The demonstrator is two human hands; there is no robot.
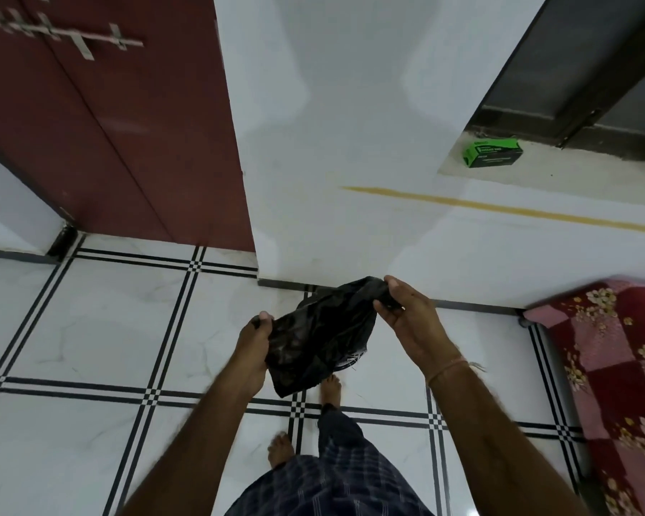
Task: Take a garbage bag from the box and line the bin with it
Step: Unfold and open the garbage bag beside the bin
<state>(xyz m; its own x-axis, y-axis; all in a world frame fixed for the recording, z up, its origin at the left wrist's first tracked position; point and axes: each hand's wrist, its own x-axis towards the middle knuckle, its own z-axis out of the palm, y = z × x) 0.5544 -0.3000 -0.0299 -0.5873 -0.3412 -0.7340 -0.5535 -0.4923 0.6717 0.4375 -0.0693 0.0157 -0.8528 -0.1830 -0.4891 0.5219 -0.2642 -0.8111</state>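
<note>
— Bin visible?
— No. Box [493, 153] sits far off on the ledge, label unreadable.
— Hands?
— Left hand [252, 350] & right hand [410, 322] both pinched shut on the garbage bag [319, 335], crumpled btw them.

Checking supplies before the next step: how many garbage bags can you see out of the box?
1. The black garbage bag is held between the left hand and right hand. Others may remain inside the green box.

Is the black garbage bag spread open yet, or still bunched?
Still bunched. The garbage bag hangs crumpled between the left hand and right hand, each pinching an edge; no open mouth shows.
</note>
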